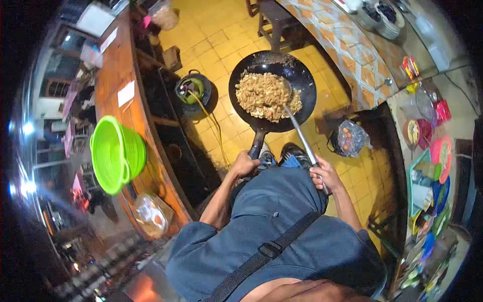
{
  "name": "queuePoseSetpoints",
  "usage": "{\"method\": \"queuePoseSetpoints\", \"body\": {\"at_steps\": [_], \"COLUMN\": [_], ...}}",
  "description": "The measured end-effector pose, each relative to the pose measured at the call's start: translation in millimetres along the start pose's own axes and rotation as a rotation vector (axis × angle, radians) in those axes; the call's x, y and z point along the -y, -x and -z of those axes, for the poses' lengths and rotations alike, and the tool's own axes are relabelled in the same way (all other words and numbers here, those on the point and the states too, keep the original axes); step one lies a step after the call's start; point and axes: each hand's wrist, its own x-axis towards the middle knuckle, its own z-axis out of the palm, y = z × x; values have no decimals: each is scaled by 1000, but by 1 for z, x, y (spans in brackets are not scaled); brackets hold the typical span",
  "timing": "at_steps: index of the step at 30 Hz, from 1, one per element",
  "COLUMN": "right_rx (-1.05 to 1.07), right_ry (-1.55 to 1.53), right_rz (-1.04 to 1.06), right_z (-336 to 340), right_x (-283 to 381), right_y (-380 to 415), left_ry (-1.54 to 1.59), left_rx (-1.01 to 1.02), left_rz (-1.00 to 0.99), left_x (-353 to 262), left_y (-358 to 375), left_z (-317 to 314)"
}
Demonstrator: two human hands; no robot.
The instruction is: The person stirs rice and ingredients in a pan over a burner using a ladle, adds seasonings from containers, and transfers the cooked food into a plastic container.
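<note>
My left hand [245, 164] is closed round the handle [257, 145] of a black wok [307, 111]. A mound of brown fried rice [262, 95] with paler bits fills the wok's middle. My right hand [324, 173] grips a long-handled metal spatula [300, 133], which slants up and left into the wok. The spatula's head is at the right side of the rice, partly covered, so its exact shape is hard to make out. Both hands are in front of my body, above my feet.
To the left, a lime-green basket [132, 153] and a plastic bag [152, 215] rest on a wooden counter [113, 75]. A gas cylinder [196, 90] with a yellow hose stands on the yellow tiles. A clear bag of eggs [350, 138] sits at right, near a cluttered counter.
</note>
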Motion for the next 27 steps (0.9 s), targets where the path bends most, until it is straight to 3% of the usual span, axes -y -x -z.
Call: {"method": "queuePoseSetpoints", "body": {"at_steps": [2,5,13,19,25,27], "right_rx": [-175,-277,-227,-366,-605,-882], "right_ry": [112,36,-291,-474,-476,-329], "right_rz": [108,165,371,550,803,832], "right_z": [-18,-37,-49,-51,-47,-43], "right_x": [13,33,98,152,211,231], "right_y": [-8,-22,-58,-72,-95,-113], "left_ry": [-114,-81,-60,-190,-195,-247], "left_rx": [26,106,301,378,453,520], "left_rz": [-26,-37,-88,-149,-202,-217], "left_x": [-35,-40,-139,-202,-244,-257], "left_y": [-13,-61,-163,-229,-287,-301], "left_z": [21,42,74,91,98,106]}}
